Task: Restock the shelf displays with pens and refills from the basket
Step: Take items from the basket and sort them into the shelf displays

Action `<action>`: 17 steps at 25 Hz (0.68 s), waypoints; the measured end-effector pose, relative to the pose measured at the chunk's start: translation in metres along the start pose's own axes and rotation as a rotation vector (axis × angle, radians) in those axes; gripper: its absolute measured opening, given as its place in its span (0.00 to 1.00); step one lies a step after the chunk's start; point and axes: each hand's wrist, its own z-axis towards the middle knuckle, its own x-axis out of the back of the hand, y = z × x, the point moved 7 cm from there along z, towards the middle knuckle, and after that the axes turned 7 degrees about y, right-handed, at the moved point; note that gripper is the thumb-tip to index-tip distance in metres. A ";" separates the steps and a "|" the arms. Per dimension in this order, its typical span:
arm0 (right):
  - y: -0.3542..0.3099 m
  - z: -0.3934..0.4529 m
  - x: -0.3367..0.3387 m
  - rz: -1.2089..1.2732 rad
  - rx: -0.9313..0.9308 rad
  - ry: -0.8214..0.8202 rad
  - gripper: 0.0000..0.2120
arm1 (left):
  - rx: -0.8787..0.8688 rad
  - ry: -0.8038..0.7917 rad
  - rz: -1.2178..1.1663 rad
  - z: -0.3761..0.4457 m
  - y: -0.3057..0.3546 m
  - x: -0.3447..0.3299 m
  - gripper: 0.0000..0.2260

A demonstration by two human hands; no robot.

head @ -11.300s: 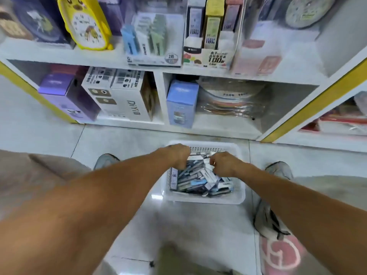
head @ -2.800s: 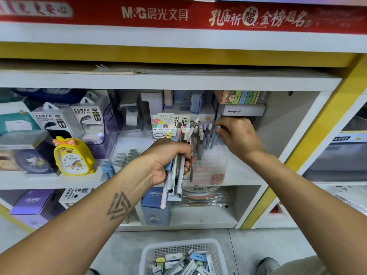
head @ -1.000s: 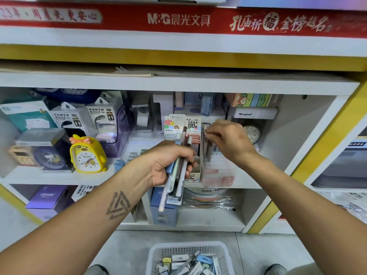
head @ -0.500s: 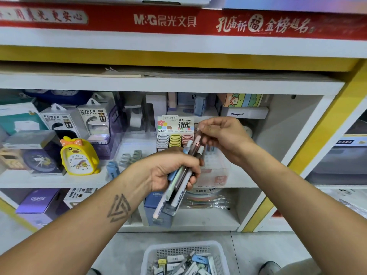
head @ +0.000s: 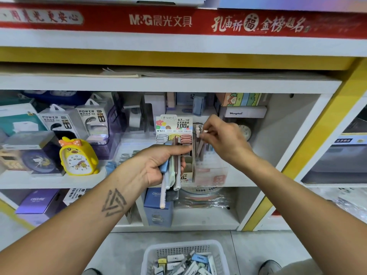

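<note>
My left hand (head: 158, 163) grips a bundle of pens and refill packs (head: 171, 175) in front of the middle shelf. My right hand (head: 222, 139) pinches one pen (head: 200, 145) by its top and holds it upright over the clear pen display box (head: 214, 173), where other pens stand. Just left of it is the 0.7 mm lead refill display (head: 174, 128). The white basket (head: 185, 257) sits on the floor below, holding several refill packs.
A yellow duck alarm clock (head: 78, 156) and power bank boxes (head: 92, 122) stand on the shelf's left. A white shelf divider and yellow post (head: 309, 147) bound the right. Blue and purple boxes fill the bottom shelf. My shoe (head: 270, 266) is beside the basket.
My right hand drew one pen from the bundle in my left hand and carried it right, over the clear display box. The left hand kept its grip.
</note>
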 end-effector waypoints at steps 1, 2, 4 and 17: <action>0.000 -0.001 -0.004 -0.013 0.017 -0.019 0.09 | -0.010 0.003 -0.014 0.001 0.001 0.000 0.22; 0.000 -0.002 -0.006 -0.010 0.024 -0.032 0.09 | -0.018 0.006 -0.029 0.000 0.001 0.000 0.24; 0.002 -0.002 -0.007 0.022 0.012 -0.041 0.08 | -0.021 0.009 -0.064 0.001 0.002 0.001 0.20; -0.006 0.004 -0.019 -0.145 0.013 -0.111 0.12 | -0.072 0.021 -0.076 -0.001 0.004 -0.002 0.10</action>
